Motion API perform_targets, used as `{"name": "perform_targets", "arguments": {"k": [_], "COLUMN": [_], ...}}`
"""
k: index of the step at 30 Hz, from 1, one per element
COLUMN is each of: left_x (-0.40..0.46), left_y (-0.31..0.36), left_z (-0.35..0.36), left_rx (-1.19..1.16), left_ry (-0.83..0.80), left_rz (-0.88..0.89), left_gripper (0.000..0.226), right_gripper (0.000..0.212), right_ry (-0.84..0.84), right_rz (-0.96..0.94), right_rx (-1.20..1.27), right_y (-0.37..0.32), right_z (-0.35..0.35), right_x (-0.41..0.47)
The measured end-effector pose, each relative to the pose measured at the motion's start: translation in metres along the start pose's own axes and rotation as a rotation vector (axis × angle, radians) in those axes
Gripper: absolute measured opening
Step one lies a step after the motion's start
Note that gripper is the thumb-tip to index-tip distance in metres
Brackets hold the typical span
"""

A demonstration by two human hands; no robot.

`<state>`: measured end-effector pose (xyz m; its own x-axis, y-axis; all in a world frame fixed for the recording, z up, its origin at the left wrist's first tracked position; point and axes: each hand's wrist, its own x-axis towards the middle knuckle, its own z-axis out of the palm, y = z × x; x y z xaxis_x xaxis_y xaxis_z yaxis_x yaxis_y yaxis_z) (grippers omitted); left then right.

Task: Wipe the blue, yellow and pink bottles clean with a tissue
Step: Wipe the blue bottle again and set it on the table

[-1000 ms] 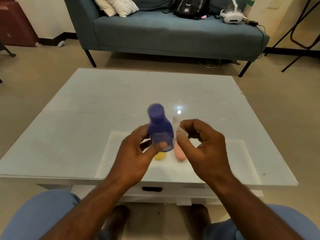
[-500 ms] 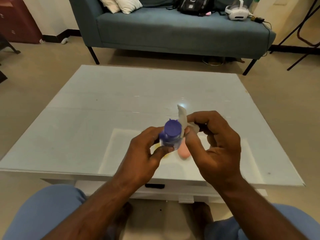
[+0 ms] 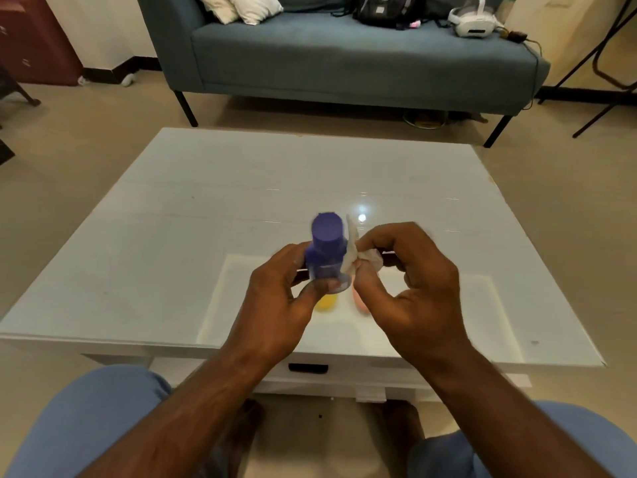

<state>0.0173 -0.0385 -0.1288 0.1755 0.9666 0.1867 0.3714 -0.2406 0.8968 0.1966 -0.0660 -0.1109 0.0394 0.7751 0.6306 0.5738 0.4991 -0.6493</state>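
1. The left hand [image 3: 275,298] is curling its fingers round the small blue plastic bottle [image 3: 325,251], holding it upright above the white glass-topped table [image 3: 172,236], seemingly to expose its side.
2. The right hand [image 3: 410,281] is pinching a crumpled white tissue [image 3: 355,257] against that side, apparently wiping.
3. The yellow bottle [image 3: 326,301] and pink bottle [image 3: 358,301] are waiting below, mostly hidden.

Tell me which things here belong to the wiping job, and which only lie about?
For the job:
blue bottle, held by the left hand
tissue, pinched by the right hand
yellow bottle and pink bottle, on the table

Just lying about:
sofa
pillows
black bag
white headset
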Motion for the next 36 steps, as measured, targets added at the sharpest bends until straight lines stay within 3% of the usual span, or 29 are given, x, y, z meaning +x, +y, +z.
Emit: {"name": "perform_targets", "arguments": {"k": [2,4,8,10,14,16,22,24,28,30,33,36], "left_x": [0.001,0.001,0.003,0.002,0.003,0.005,0.001,0.001,0.004,0.003,0.003,0.003], "left_y": [0.003,0.003,-0.008,-0.007,0.006,0.005,0.002,0.005,0.006,0.002,-0.007,-0.009], "left_z": [-0.004,-0.008,-0.004,-0.001,-0.005,-0.009,0.0,-0.001,-0.012,-0.013,-0.009,-0.007], "left_rx": [-0.027,0.018,0.112,0.112,-0.06,-0.087,-0.048,-0.087,-0.078,0.007,0.165,0.213], "left_ry": [0.035,0.023,-0.033,-0.038,0.064,0.09,-0.035,0.005,0.059,0.012,-0.052,-0.078], "left_rz": [0.023,0.052,0.016,0.003,-0.064,-0.068,-0.047,-0.042,-0.004,0.022,0.033,0.018], "left_gripper": [0.04,0.039,0.04,0.043,0.047,0.049,0.062,0.057,0.048,0.044,0.039,0.042], "right_gripper": [0.012,0.012,0.017,0.02,0.014,0.015,0.019,0.014,0.011,0.011,0.017,0.022], "right_ry": [-0.126,-0.186,0.02,0.042,-0.149,-0.227,0.035,0.03,-0.215,-0.131,0.037,0.059], "right_rz": [0.205,0.272,0.032,-0.043,0.256,0.311,-0.031,0.047,0.365,0.316,0.088,0.041], "right_rx": [-0.054,-0.095,0.045,0.069,0.033,-0.043,0.07,0.065,0.003,0.071,0.153,0.137], "right_y": [0.013,0.021,0.0,-0.007,0.01,0.018,-0.012,-0.009,0.01,0.005,-0.012,-0.013], "right_z": [0.002,0.005,0.0,0.0,0.006,0.009,0.009,0.008,0.007,0.006,0.0,-0.003], "right_x": [-0.003,-0.007,0.0,0.001,-0.004,-0.01,-0.003,-0.002,-0.008,-0.008,-0.003,0.001]}}
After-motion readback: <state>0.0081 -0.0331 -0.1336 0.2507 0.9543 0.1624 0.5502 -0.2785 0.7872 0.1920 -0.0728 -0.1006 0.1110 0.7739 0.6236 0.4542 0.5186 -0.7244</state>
